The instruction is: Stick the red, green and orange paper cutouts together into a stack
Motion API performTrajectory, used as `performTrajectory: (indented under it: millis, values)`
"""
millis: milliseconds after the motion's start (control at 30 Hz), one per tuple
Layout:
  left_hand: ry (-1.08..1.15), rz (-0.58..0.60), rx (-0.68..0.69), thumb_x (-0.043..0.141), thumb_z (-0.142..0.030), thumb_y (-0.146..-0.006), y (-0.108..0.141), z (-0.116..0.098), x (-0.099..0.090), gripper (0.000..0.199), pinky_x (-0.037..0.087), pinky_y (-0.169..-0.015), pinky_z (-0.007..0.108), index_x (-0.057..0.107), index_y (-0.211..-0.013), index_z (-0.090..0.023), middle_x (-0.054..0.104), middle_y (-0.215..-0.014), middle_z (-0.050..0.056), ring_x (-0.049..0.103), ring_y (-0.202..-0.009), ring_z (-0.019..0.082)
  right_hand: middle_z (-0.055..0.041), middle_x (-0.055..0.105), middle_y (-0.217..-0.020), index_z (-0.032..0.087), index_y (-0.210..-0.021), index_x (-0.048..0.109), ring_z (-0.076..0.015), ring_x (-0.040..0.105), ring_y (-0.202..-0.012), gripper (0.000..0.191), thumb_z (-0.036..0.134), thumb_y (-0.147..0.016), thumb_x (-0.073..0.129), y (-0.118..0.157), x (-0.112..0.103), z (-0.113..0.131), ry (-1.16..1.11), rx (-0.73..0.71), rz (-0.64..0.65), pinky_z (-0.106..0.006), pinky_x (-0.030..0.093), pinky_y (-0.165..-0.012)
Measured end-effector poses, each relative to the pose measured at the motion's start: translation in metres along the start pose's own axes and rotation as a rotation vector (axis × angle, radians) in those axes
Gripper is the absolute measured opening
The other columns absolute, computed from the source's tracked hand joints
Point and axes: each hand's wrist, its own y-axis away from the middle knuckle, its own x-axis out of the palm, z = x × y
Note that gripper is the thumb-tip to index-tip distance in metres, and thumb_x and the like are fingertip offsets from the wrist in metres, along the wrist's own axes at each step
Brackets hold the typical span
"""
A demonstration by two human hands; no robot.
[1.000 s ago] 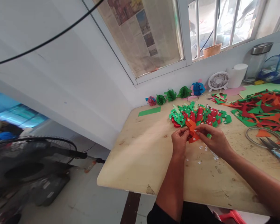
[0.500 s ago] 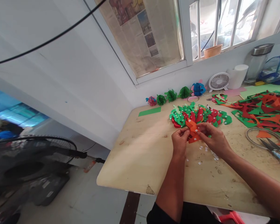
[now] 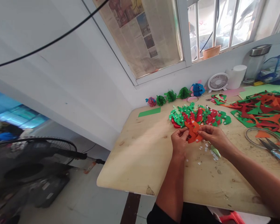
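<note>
Both of my hands pinch an orange paper cutout (image 3: 192, 132) with curved edges, held just above the wooden table (image 3: 135, 155). My left hand (image 3: 179, 139) grips its left side between thumb and fingers. At its right side, my right hand (image 3: 211, 134) has thumb and fingertips closed on the paper. Right behind them lies a pile of green and red paper cutouts (image 3: 189, 112), many bearing small white squares. Small white paper bits (image 3: 199, 163) are scattered in front of the hands. A pale green paper piece (image 3: 215, 151) shows partly below my right hand.
Red, green and orange paper scraps (image 3: 268, 109) heap up at the right, with scissors (image 3: 274, 151) and a tape-like ring (image 3: 247, 137) before them. Along the wall stand folded paper figures (image 3: 170, 96), a small white fan (image 3: 218, 82) and a glass bottle (image 3: 255, 67).
The orange cutout has turned slightly between my hands, and its curved outline shows more openly. The pale green piece now shows under my right hand. The view has shifted a little.
</note>
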Motion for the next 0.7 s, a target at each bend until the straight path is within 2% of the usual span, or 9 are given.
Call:
performTrajectory:
  millis: [100, 200, 267, 500, 700]
  values:
    - [-0.016, -0.017, 0.001, 0.071, -0.028, -0.055, -0.002, 0.001, 0.0, 0.023, 0.045, -0.054, 0.023, 0.07, -0.072, -0.012, 0.064, -0.059, 0.003, 0.055, -0.05, 0.009, 0.0027, 0.054, -0.055, 0.02, -0.067, 0.058, -0.0102, 0.043, -0.048, 0.029, 0.046, -0.063, 0.069, 0.001, -0.002, 0.005, 0.057, -0.064, -0.051, -0.022, 0.032, -0.043]
    - [-0.026, -0.025, 0.003, 0.07, -0.028, -0.056, -0.002, 0.0, 0.0, 0.023, 0.045, -0.053, 0.023, 0.07, -0.073, -0.012, 0.063, -0.057, 0.003, 0.054, -0.049, 0.009, 0.0014, 0.055, -0.058, 0.02, -0.067, 0.059, -0.0105, 0.042, -0.047, 0.029, 0.047, -0.063, 0.069, 0.004, -0.003, 0.011, 0.112, -0.116, -0.12, -0.023, 0.032, -0.042]
    - [-0.017, -0.015, 0.002, 0.07, -0.027, -0.056, -0.002, 0.0, 0.0, 0.024, 0.044, -0.053, 0.022, 0.07, -0.074, -0.012, 0.063, -0.058, 0.003, 0.054, -0.049, 0.009, 0.0003, 0.057, -0.06, 0.02, -0.068, 0.06, -0.0116, 0.046, -0.05, 0.03, 0.048, -0.062, 0.07, 0.006, -0.003, 0.015, 0.101, -0.146, -0.118, -0.023, 0.035, -0.043]
    - [-0.008, 0.021, 0.001, 0.071, -0.03, -0.056, 0.001, -0.003, 0.001, 0.027, 0.043, -0.051, 0.022, 0.071, -0.075, -0.011, 0.063, -0.056, 0.003, 0.053, -0.048, 0.009, -0.0016, 0.065, -0.065, 0.022, -0.072, 0.06, -0.0154, 0.057, -0.055, 0.035, 0.05, -0.058, 0.074, 0.008, 0.003, 0.011, -0.12, -0.071, 0.097, -0.025, 0.044, -0.047]
    - [0.015, 0.043, -0.004, 0.073, -0.029, -0.054, 0.001, -0.003, 0.002, 0.025, 0.046, -0.052, 0.022, 0.07, -0.072, -0.011, 0.065, -0.057, 0.003, 0.054, -0.046, 0.009, -0.0022, 0.067, -0.065, 0.021, -0.074, 0.06, -0.0167, 0.06, -0.059, 0.037, 0.048, -0.054, 0.076, 0.005, 0.005, 0.006, -0.064, -0.067, 0.088, -0.025, 0.046, -0.051]
